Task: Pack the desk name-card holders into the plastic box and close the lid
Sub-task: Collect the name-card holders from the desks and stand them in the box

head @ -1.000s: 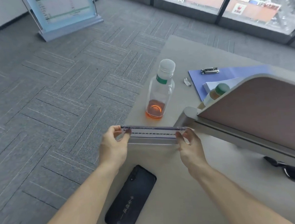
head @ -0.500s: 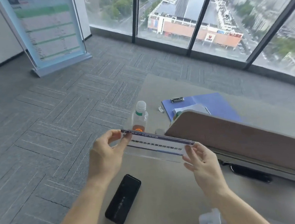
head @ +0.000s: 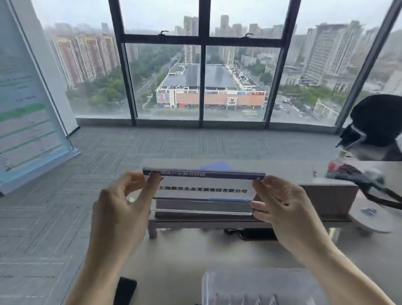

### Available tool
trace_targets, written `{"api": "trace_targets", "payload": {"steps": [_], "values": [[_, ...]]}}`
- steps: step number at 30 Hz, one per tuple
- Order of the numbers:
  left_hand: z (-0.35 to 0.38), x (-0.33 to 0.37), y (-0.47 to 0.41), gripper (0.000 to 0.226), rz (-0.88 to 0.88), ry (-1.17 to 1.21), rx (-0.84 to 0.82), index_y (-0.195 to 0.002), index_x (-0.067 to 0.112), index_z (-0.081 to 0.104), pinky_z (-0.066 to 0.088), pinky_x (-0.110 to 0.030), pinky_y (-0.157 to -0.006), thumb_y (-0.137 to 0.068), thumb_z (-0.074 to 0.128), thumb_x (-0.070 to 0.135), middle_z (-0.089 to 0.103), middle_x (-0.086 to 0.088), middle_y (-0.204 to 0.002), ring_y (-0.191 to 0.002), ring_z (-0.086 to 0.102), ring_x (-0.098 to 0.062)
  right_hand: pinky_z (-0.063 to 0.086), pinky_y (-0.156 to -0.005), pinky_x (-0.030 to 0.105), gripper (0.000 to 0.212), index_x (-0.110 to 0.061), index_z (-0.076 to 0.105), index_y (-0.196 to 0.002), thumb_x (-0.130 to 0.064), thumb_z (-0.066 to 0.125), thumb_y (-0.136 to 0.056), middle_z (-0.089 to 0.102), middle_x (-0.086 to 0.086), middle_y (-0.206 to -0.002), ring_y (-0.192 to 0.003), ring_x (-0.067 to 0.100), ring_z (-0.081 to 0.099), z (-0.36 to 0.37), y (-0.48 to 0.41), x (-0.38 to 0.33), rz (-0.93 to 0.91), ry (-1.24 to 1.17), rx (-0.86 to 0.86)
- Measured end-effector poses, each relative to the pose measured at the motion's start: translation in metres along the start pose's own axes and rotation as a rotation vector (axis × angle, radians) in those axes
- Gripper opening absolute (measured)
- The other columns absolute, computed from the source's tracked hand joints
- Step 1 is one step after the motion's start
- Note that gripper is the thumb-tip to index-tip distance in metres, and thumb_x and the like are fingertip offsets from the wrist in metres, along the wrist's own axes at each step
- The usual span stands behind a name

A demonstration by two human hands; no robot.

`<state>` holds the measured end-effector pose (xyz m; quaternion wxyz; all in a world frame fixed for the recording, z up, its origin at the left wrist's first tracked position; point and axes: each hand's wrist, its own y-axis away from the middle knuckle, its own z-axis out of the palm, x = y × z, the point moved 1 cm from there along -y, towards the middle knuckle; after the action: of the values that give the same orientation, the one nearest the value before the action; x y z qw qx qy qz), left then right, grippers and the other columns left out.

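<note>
While the left hand [head: 120, 206] pinches one end of the clear name-card holder [head: 203, 193] between thumb and fingertips, the right hand [head: 280, 201] grips the other end with curled fingers. It hangs level in the air above the desk [head: 179, 255], just in front of the low divider [head: 328, 197]. At six o'clock from the holder, by the desk's near edge, sits the plastic box [head: 254, 292] with more holders inside. Bare desktop lies between them. A dark phone [head: 122, 300] lies at seven o'clock, against the desk's left edge. Open carpet [head: 44, 224] stretches away at nine o'clock.
</note>
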<state>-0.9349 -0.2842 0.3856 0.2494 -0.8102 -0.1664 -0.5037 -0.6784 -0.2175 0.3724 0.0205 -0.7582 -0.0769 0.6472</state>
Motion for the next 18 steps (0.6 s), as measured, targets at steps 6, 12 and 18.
{"api": "trace_targets", "payload": {"steps": [6,12,18], "values": [[0.067,0.095,0.083,0.057,0.314,-0.349,0.056,-0.137,0.016,0.056,0.053,-0.04,-0.096,-0.091,0.069,0.046,0.062,-0.01,-0.143,-0.127,0.063,-0.03,0.063,-0.082,0.045,0.02,-0.05,0.069,-0.071,-0.052,0.06,-0.089,0.071,-0.035,-0.076,-0.081,0.017,0.077,-0.126,0.054,-0.011,-0.062,0.064,0.087],[0.139,0.182,0.145,0.066,0.845,-0.724,-0.258,-0.149,0.025,0.052,0.047,-0.031,-0.11,-0.089,0.077,0.012,0.058,-0.007,-0.152,-0.135,0.058,-0.023,0.061,-0.082,0.048,0.028,-0.05,0.068,-0.088,-0.074,0.057,-0.08,0.071,-0.033,-0.09,-0.084,0.02,0.076,-0.216,0.091,-0.006,-0.085,0.158,0.174],[0.177,0.212,0.175,0.023,0.719,-0.528,-0.471,-0.114,0.032,0.077,0.035,-0.008,-0.061,-0.094,0.073,0.021,0.079,0.009,-0.097,-0.073,0.062,-0.005,0.059,-0.081,0.043,0.027,-0.046,0.064,-0.112,-0.06,0.058,-0.089,0.069,-0.02,-0.116,-0.093,0.004,0.066,-0.266,0.114,0.004,-0.108,0.139,0.293]]}}
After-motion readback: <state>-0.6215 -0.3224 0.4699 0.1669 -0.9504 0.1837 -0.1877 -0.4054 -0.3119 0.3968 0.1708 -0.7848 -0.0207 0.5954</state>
